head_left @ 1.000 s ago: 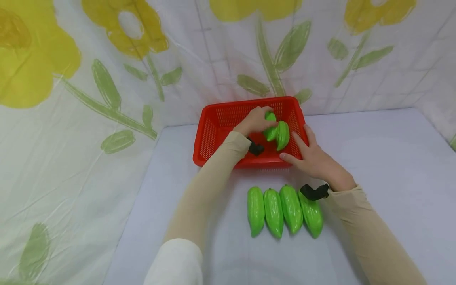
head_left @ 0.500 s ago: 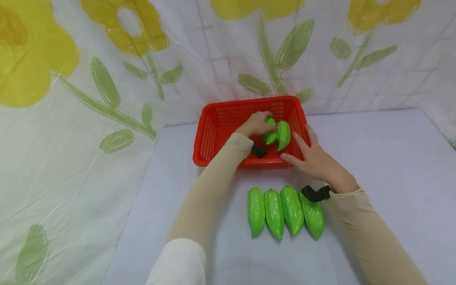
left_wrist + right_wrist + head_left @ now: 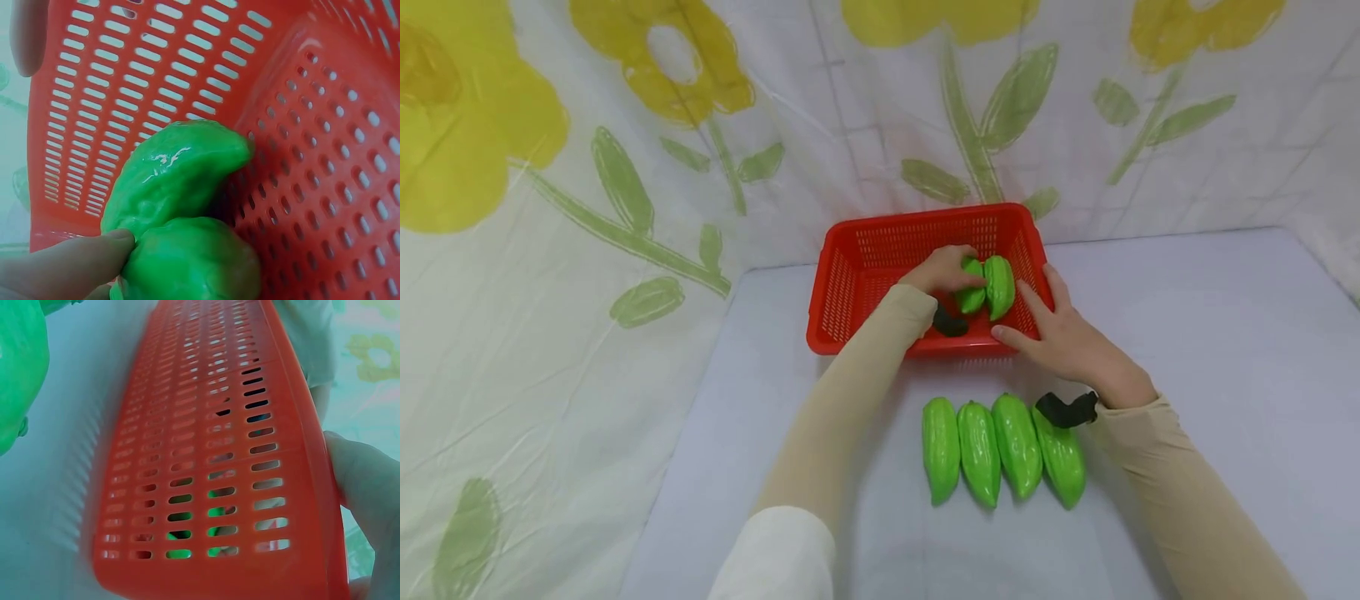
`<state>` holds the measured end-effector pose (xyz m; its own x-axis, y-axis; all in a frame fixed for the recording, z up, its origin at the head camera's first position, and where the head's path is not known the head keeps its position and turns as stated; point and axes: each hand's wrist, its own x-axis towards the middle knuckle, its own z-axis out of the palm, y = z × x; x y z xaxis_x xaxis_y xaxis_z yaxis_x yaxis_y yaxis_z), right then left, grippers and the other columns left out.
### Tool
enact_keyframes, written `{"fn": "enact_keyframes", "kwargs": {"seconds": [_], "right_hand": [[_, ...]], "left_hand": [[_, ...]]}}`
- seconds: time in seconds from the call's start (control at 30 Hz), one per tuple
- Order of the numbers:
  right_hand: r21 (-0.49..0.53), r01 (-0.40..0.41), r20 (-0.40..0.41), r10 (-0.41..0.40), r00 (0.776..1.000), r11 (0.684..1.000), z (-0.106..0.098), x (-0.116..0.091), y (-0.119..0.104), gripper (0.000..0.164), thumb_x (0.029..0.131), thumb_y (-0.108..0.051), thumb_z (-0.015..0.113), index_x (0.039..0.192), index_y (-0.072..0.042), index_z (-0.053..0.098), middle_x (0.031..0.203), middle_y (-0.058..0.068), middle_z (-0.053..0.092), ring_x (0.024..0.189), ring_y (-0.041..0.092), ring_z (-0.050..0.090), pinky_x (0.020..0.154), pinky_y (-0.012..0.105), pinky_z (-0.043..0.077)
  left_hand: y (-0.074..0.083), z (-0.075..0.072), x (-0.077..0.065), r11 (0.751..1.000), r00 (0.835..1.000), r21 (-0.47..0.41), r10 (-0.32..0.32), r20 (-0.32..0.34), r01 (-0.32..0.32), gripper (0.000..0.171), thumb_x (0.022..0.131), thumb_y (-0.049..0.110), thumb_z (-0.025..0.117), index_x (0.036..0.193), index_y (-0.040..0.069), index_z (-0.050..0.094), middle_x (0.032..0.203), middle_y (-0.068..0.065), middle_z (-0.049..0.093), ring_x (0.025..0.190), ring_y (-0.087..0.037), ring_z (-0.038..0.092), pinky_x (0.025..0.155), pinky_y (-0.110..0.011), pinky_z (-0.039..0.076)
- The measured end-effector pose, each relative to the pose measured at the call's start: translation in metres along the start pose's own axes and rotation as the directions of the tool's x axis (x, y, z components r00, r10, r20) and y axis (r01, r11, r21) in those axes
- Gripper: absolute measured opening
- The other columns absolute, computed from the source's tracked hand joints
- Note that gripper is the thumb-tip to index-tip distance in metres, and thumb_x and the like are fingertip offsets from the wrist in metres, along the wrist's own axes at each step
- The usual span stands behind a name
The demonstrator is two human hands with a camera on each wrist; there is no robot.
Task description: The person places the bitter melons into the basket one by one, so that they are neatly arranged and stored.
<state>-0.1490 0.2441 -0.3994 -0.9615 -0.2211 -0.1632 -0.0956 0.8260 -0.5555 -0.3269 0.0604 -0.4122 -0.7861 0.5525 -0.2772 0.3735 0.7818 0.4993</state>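
In the head view my left hand (image 3: 943,268) reaches into the red basket (image 3: 925,342) and holds a green bitter melon (image 3: 972,292), its fingers over the upper part. A second bitter melon (image 3: 999,287) lies right beside it, toward the basket's right wall. The left wrist view shows the thumb (image 3: 81,262) pressed on the glossy, bumpy skin of a bitter melon (image 3: 190,259), another one (image 3: 172,172) behind it. My right hand (image 3: 1063,333) rests with spread, fairly straight fingers at the basket's front right corner. Its thumb (image 3: 365,487) touches the rim in the right wrist view.
Several more bitter melons (image 3: 980,454) lie side by side on the white table (image 3: 1210,350) in front of the basket. The rightmost bitter melon (image 3: 1063,462) is partly under the black strap (image 3: 1067,410) at my right wrist. A flowered curtain (image 3: 820,108) hangs right behind the basket.
My left hand has moved slightly toward me and right, bringing the held bitter melon lower and closer alongside the other one in the basket. My right hand stays at the corner.
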Motion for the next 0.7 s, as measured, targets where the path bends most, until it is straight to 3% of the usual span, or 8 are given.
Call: {"fn": "enact_keyframes", "kwargs": {"seconds": [0.17, 0.5, 0.7], "right_hand": [[0.002, 0.005, 0.004, -0.005, 1.000, 1.000, -0.0002, 0.0004, -0.0025, 0.102, 0.100, -0.070, 0.047, 0.168, -0.008, 0.003, 0.171, 0.019, -0.024, 0.141, 0.063, 0.037, 0.108, 0.073, 0.041], [-0.019, -0.001, 0.013, 0.001, 1.000, 1.000, -0.0004, -0.0028, -0.0032, 0.102, 0.100, -0.072, 0.046, 0.168, -0.008, 0.004, 0.171, 0.020, -0.024, 0.126, 0.062, 0.054, 0.099, 0.070, 0.049], [-0.036, -0.008, 0.013, 0.009, 1.000, 0.999, -0.0016, -0.0033, -0.0017, 0.102, 0.100, -0.072, 0.045, 0.168, -0.008, 0.006, 0.171, 0.021, -0.022, 0.111, 0.054, 0.067, 0.095, 0.066, 0.053]], "left_hand": [[-0.0014, -0.0013, -0.0016, 1.000, 1.000, -0.005, -0.028, -0.001, 0.028, 0.065, 0.099, 0.040, 0.069, 0.153, 0.012, 0.048, 0.141, -0.006, 0.060, 0.118, -0.019, 0.058, 0.103, -0.033, 0.051], [-0.0006, 0.0007, -0.0019, 1.000, 1.000, 0.006, -0.024, -0.001, 0.024, 0.067, 0.099, 0.040, 0.068, 0.156, 0.012, 0.045, 0.139, -0.007, 0.060, 0.117, -0.019, 0.058, 0.106, -0.034, 0.049], [0.0017, 0.0012, -0.0025, 1.000, 1.000, -0.019, -0.014, -0.006, 0.014, 0.068, 0.100, 0.039, 0.067, 0.157, 0.011, 0.044, 0.144, -0.008, 0.059, 0.121, -0.020, 0.058, 0.108, -0.035, 0.049]]}}
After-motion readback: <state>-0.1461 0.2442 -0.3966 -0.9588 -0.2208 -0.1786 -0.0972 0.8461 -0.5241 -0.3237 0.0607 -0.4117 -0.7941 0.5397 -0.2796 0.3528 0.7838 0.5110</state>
